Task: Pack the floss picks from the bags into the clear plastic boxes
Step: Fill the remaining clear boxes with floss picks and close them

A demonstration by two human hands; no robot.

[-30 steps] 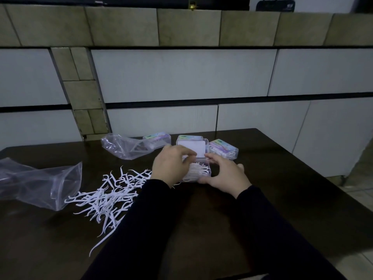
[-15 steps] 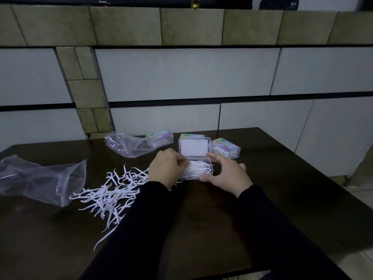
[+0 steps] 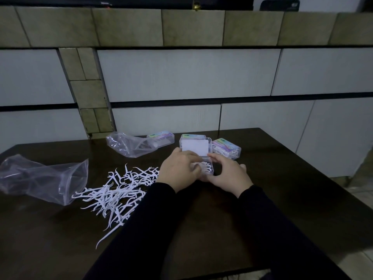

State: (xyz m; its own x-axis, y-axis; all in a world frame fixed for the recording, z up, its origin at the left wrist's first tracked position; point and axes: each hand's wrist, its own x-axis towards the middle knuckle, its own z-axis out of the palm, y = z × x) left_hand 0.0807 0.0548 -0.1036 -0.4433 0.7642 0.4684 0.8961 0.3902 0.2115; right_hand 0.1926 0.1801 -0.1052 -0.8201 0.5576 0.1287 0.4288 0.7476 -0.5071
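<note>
Floss picks (image 3: 115,196) lie in a loose white heap on the dark table (image 3: 282,188), left of the person's hands and just right of the mouth of a large clear plastic bag (image 3: 43,179) that lies crumpled at the table's left side. Farther back, a smaller clear bag (image 3: 126,144) lies on the table with its open end touching a closed clear box (image 3: 161,138) that bears a coloured label.

The left hand (image 3: 178,170) rests at the left side of an open clear box (image 3: 201,158), its fingers curled over the picks lying inside; whether it pinches any of them cannot be told. The box's lid (image 3: 195,147) stands up at the far side, with a white card showing through it. The right hand (image 3: 229,174) grips the box from its right and near sides, thumb along the right rim and fingers curled round the near corner.

Just behind the raised lid, another labelled box (image 3: 190,136) is partly hidden. Right of it a closed labelled box (image 3: 228,148), filled with white picks, sits near the right hand. Black sleeves (image 3: 272,229) cover both arms. A tiled wall (image 3: 181,77) rises behind the table.
</note>
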